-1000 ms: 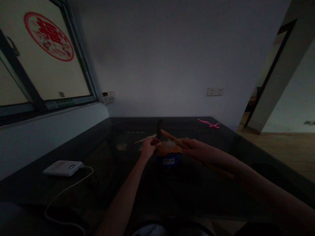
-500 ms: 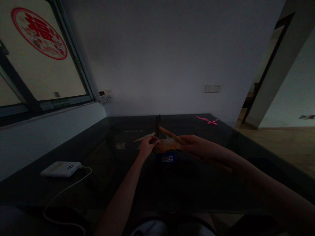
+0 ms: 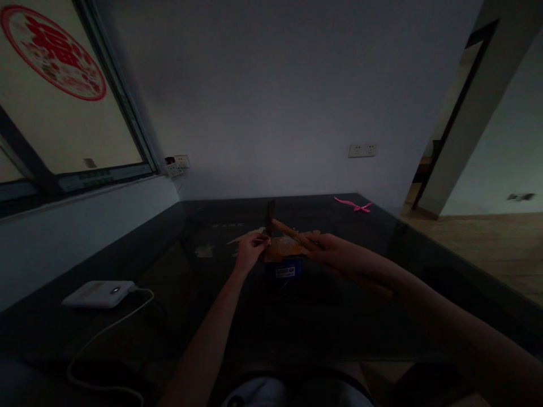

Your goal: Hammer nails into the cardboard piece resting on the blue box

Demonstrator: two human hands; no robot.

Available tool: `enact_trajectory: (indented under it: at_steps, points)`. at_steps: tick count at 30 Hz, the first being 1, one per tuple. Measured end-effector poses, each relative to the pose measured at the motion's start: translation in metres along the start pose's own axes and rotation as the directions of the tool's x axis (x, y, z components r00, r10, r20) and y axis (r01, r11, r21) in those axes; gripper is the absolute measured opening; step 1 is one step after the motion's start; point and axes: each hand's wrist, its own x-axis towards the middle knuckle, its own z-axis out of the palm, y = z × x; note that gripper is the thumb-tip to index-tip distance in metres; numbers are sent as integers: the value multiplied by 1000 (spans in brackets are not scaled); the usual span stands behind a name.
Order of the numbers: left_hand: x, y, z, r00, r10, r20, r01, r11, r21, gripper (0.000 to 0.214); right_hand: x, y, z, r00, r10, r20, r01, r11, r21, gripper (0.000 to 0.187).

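Observation:
An orange-brown lump (image 3: 285, 246) sits on top of a small blue tub (image 3: 283, 269) on the dark glass table (image 3: 297, 316). My left hand (image 3: 249, 252) is closed in a pinch at the lump's left edge; what it pinches is too small to make out. My right hand (image 3: 335, 253) is wrapped round the wooden handle of a hammer (image 3: 292, 234). The hammer's dark head (image 3: 269, 213) stands just above and behind the lump, close to my left fingertips.
A white power bank (image 3: 97, 294) with a white cable (image 3: 106, 339) lies at the table's left. A pink ribbon (image 3: 354, 204) lies at the far right corner, and a pale strip (image 3: 241, 236) behind my left hand. Window at left, doorway at right.
Both hands stay at the lump with the hammer held over it; only the view has drifted, sliding the scene slightly left and up.

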Motion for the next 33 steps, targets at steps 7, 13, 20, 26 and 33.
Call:
enact_trajectory:
  at_steps: [7, 13, 20, 26, 33]
  points:
    - [0, -1, 2, 1000, 19, -14, -19, 1000, 0, 16, 3, 12, 0, 1000, -5, 19, 4, 999, 34, 33]
    - [0, 0, 3, 1000, -2, -17, 2, 1000, 25, 13, 4, 18, 2, 999, -45, -1, 45, 998, 41, 32]
    - [3, -4, 2, 1000, 1, -4, 0, 1000, 29, 15, 3, 16, 5, 1000, 13, 6, -13, 997, 70, 39]
    - [3, -3, 3, 1000, 4, 2, -4, 998, 69, 16, 1, 9, 6, 1000, -7, 16, 5, 994, 111, 37]
    - [4, -6, 5, 1000, 21, -19, -19, 994, 109, 17, 5, 15, 8, 1000, -22, 20, 20, 996, 87, 38]
